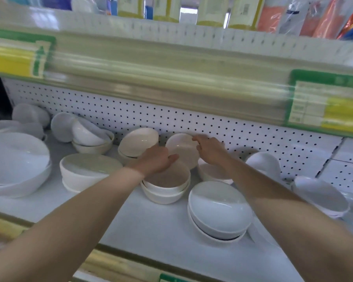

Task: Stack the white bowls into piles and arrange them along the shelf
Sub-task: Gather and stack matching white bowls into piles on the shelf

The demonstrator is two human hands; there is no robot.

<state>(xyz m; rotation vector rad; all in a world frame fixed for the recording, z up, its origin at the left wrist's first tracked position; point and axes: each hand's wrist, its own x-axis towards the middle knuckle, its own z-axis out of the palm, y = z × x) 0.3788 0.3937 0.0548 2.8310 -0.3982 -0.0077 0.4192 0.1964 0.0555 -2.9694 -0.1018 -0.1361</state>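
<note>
Several white bowls lie on the white shelf [130,216]. A tilted white bowl [181,150] stands on edge against the pegboard; my right hand [209,150] pinches its upper right rim. My left hand [156,160] reaches over a pile of two bowls [165,186], thumb out toward the tilted bowl; whether it touches it I cannot tell. Another tilted bowl [138,142] leans on a pile just left. A low bowl pile [218,212] sits in front at right, and a bowl [212,173] sits under my right wrist.
Large bowls [16,163] crowd the left end, a covered pile [86,169] beside them, loose tilted bowls [86,133] at the back left and more bowls [318,192] at right. The upper shelf edge [171,74] hangs low overhead. Pegboard [253,137] closes the back.
</note>
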